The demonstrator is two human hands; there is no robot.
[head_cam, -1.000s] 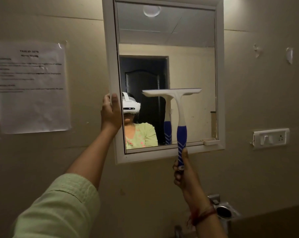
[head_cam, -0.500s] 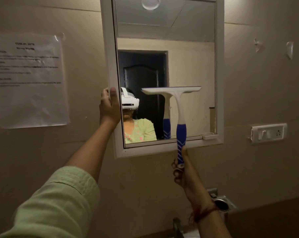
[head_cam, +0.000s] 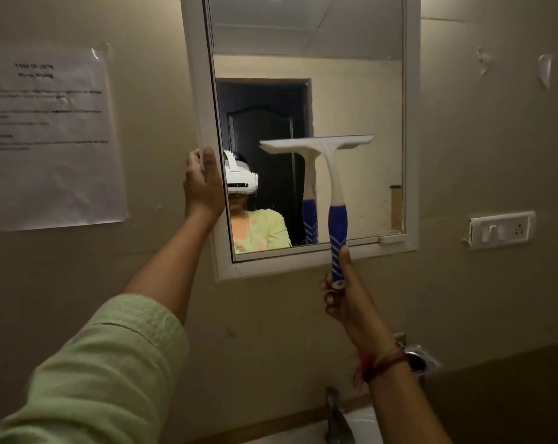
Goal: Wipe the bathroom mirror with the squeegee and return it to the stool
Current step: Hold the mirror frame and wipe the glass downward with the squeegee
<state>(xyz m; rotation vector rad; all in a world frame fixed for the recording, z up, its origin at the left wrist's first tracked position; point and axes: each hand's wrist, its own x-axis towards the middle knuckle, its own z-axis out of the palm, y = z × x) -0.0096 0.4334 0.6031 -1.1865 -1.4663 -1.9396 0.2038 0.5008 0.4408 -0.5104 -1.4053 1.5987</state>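
Mid-wipe here. Left hand (head_cam: 204,184) has its fingers hooked round the left frame edge of the mirror (head_cam: 351,91), steadying it. Squeegee (head_cam: 332,174) stands upright, blade seemingly on the lower glass. Right hand (head_cam: 341,299) has its fingers closed round the handle's bottom end. Next, I'd guess, an even pull down to the bottom edge. Since a second ago the blade has barely shifted. The view has tipped down and the tap (head_cam: 336,415) now shows.

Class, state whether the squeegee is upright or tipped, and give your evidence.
Upright. The squeegee has its white blade on top, roughly level, before the mirror; the right hand grips its blue handle's lower end.
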